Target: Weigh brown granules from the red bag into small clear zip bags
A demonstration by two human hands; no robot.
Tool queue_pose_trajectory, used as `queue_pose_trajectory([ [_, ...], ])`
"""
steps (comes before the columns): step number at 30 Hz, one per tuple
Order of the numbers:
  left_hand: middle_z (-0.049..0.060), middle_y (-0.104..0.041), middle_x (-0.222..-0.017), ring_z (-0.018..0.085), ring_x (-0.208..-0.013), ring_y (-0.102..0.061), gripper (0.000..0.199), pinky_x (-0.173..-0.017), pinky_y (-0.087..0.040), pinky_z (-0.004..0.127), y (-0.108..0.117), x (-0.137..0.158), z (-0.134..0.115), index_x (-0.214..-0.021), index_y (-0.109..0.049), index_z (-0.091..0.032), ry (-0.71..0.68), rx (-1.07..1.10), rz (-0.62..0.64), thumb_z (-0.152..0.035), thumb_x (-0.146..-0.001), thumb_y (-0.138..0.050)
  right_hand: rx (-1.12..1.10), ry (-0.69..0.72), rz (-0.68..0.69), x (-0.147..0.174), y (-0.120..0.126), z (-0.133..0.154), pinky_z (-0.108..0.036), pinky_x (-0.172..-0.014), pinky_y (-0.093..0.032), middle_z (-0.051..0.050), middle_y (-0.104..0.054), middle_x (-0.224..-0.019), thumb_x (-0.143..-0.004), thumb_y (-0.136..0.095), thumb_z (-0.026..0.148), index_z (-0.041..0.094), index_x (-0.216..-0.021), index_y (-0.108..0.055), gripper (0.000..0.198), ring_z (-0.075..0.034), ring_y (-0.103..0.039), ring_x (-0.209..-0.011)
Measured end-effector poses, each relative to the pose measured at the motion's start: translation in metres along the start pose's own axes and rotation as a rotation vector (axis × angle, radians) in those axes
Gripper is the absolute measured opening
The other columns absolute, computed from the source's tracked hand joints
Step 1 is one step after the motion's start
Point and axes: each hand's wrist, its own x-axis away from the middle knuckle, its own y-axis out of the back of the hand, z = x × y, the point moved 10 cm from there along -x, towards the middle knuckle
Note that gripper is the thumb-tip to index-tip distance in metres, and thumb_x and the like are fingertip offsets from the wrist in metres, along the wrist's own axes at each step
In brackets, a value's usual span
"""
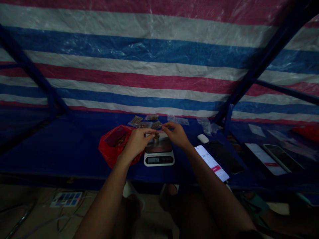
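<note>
A small metal cup (156,139) heaped with brown bits stands on the platform of a white digital scale (159,160); its display seems to read 65. From the left, my left hand (136,142) reaches over the cup, thumb and fingertips close together at its rim. Whatever lies between them is too small to make out. My right hand (176,135) is bent in behind the scale's right side, thumb and forefinger pinched, their hold unclear. Beside my left wrist, an open red plastic bag (106,146) contains more brown bits, partly hidden by my forearm.
Several filled clear bags, one a small bag (136,120), lie behind the scale. Clear plastic bags (205,125), a white case (202,138) and a lit phone (211,162) lie right. Blue frame bars (239,89) rise before a striped sheet (149,49).
</note>
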Motion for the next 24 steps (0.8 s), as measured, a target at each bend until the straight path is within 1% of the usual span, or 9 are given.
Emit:
queue_pose_trajectory([
  [3,0.004,-0.08,-0.112,0.023,-0.103,-0.074,0.029,-0.094,-0.055,0.033,-0.003,0.001,0.004,-0.114,-0.079,-0.023,0.002,0.003,0.019,-0.026,-0.092,-0.06,0.011,0.002,0.002,0.0,0.0,0.0,-0.036,-0.084,-0.054,-0.008,-0.079,-0.094,-0.09,-0.065,0.031,0.017,-0.093,-0.076,0.018,-0.022,-0.072,-0.087],
  [7,0.005,-0.08,-0.114,0.023,-0.104,-0.074,0.03,-0.094,-0.055,0.033,-0.005,0.003,0.003,-0.116,-0.078,-0.022,-0.016,-0.001,0.035,-0.026,-0.094,-0.057,0.026,0.01,0.005,0.001,0.0,0.001,-0.035,-0.082,-0.053,-0.008,-0.078,-0.094,-0.091,-0.064,0.031,0.018,-0.093,-0.076,0.018,-0.022,-0.071,-0.088],
  [10,0.005,-0.079,-0.116,0.023,-0.107,-0.073,0.031,-0.096,-0.054,0.033,-0.001,0.003,0.0,-0.116,-0.077,-0.021,-0.027,-0.024,0.029,-0.027,-0.095,-0.056,0.048,0.018,0.025,0.002,-0.002,0.0,-0.034,-0.079,-0.052,-0.007,-0.079,-0.094,-0.092,-0.063,0.03,0.017,-0.095,-0.076,0.019,-0.022,-0.071,-0.087],
  [13,0.007,-0.078,-0.117,0.023,-0.11,-0.071,0.028,-0.098,-0.052,0.034,0.008,0.007,-0.003,-0.113,-0.075,-0.02,-0.04,-0.095,0.021,-0.025,-0.094,-0.056,0.073,0.031,0.032,0.002,-0.004,0.0,-0.033,-0.079,-0.051,-0.007,-0.079,-0.095,-0.093,-0.062,0.028,0.017,-0.095,-0.076,0.018,-0.021,-0.071,-0.087],
  [16,0.006,-0.079,-0.107,0.023,-0.098,-0.073,0.024,-0.087,-0.055,0.032,0.011,0.013,0.007,-0.11,-0.073,-0.02,0.007,-0.175,0.087,-0.024,-0.09,-0.06,0.094,0.036,0.023,0.002,-0.003,-0.001,-0.033,-0.079,-0.051,-0.007,-0.079,-0.094,-0.093,-0.062,0.026,0.017,-0.095,-0.076,0.017,-0.021,-0.071,-0.087],
  [19,0.005,-0.078,-0.096,0.022,-0.087,-0.074,0.022,-0.077,-0.056,0.031,0.006,0.019,0.023,-0.106,-0.071,-0.021,0.073,-0.241,0.171,-0.022,-0.085,-0.065,0.112,0.033,0.021,0.002,-0.003,-0.002,-0.033,-0.079,-0.051,-0.007,-0.079,-0.096,-0.093,-0.062,0.024,0.017,-0.096,-0.076,0.016,-0.021,-0.072,-0.088],
  [21,0.004,-0.078,-0.093,0.022,-0.087,-0.074,0.022,-0.077,-0.056,0.031,0.004,0.022,0.028,-0.104,-0.07,-0.021,0.088,-0.264,0.195,-0.02,-0.082,-0.067,0.117,0.044,0.022,0.002,-0.003,-0.001,-0.033,-0.079,-0.051,-0.007,-0.079,-0.096,-0.093,-0.062,0.023,0.017,-0.096,-0.076,0.016,-0.021,-0.072,-0.088],
  [24,0.003,-0.078,-0.091,0.021,-0.085,-0.074,0.021,-0.077,-0.056,0.031,0.001,0.022,0.023,-0.102,-0.07,-0.021,0.083,-0.241,0.206,-0.016,-0.082,-0.066,0.108,0.048,0.025,0.001,-0.003,0.0,-0.032,-0.079,-0.051,-0.007,-0.079,-0.095,-0.093,-0.062,0.023,0.017,-0.096,-0.076,0.016,-0.02,-0.072,-0.087],
])
